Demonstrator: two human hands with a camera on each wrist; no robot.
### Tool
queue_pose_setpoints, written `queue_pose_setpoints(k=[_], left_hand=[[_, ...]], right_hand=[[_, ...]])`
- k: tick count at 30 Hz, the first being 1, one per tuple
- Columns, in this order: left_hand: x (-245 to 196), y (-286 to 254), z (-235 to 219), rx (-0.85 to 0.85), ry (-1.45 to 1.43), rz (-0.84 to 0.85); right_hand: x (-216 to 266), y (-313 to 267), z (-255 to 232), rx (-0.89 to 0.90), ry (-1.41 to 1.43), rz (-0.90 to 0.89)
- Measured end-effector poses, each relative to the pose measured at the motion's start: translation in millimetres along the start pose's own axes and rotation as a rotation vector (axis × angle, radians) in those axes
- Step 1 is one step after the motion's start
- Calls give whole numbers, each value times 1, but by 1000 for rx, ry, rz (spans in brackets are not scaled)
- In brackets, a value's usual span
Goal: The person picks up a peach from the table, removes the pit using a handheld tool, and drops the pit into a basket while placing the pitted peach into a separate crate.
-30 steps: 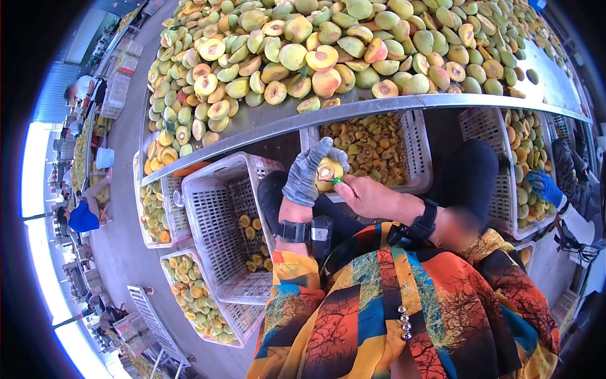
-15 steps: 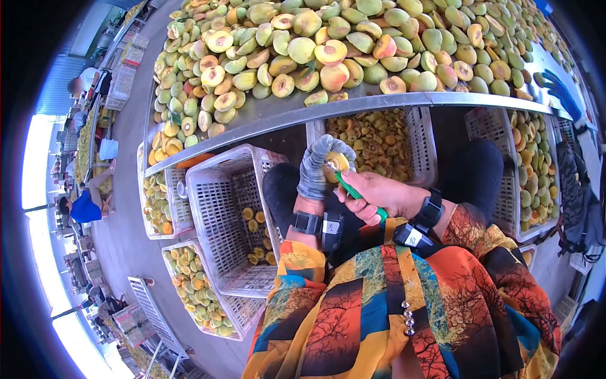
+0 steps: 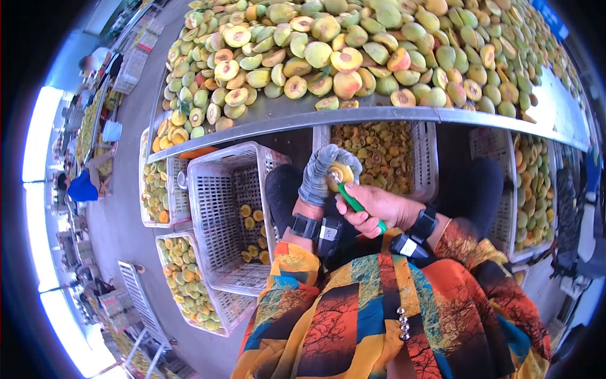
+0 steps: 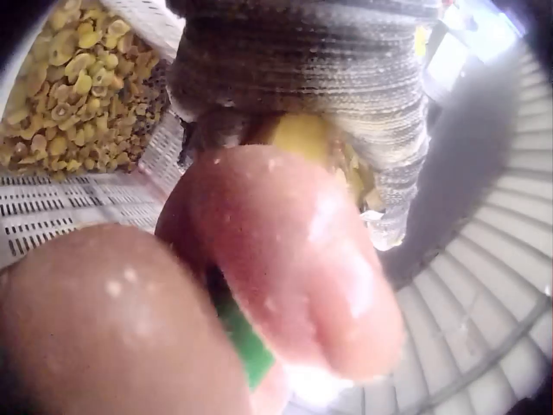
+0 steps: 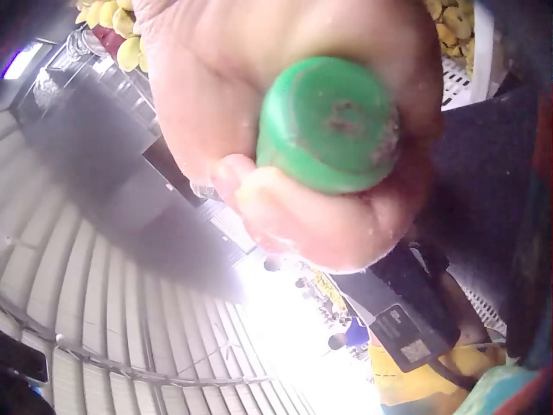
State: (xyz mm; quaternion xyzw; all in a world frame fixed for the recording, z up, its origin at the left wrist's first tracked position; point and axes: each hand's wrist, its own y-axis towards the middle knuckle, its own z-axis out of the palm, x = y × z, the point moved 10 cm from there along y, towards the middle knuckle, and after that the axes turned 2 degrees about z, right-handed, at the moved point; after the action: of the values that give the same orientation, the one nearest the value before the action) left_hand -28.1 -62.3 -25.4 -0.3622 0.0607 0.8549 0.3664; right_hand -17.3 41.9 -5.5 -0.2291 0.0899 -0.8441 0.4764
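My left hand (image 3: 320, 175), in a grey knitted glove, holds a halved yellow fruit (image 3: 341, 173) with its cut face turned toward my right hand. My bare right hand (image 3: 383, 206) grips a green-handled tool (image 3: 353, 199), whose metal tip meets the fruit's middle. In the left wrist view the gloved hand (image 4: 302, 69) curls over the fruit (image 4: 302, 137), and the bare fingers (image 4: 276, 251) cover the tool's tip. The right wrist view shows the round green handle end (image 5: 328, 125) inside my right hand (image 5: 346, 216).
A metal table edge (image 3: 379, 115) runs in front, piled with halved fruit (image 3: 347, 60). Beneath stands a crate of small pieces (image 3: 372, 151). To the left is a crate (image 3: 218, 189) holding several fruit halves, beside fuller crates; another full crate (image 3: 533, 189) stands at the right.
The green tool came into fuller view as my right hand turned, its tip now in the fruit. The blue-gloved hand at the right moved up from its crate toward the table, then mostly out of sight.
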Motion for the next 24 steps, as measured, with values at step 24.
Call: queue_pose_setpoints(k=[24], left_hand=[[12, -8, -61, -571, -25, 52]], right_hand=[[92, -26, -48, -877, -1400, -569]])
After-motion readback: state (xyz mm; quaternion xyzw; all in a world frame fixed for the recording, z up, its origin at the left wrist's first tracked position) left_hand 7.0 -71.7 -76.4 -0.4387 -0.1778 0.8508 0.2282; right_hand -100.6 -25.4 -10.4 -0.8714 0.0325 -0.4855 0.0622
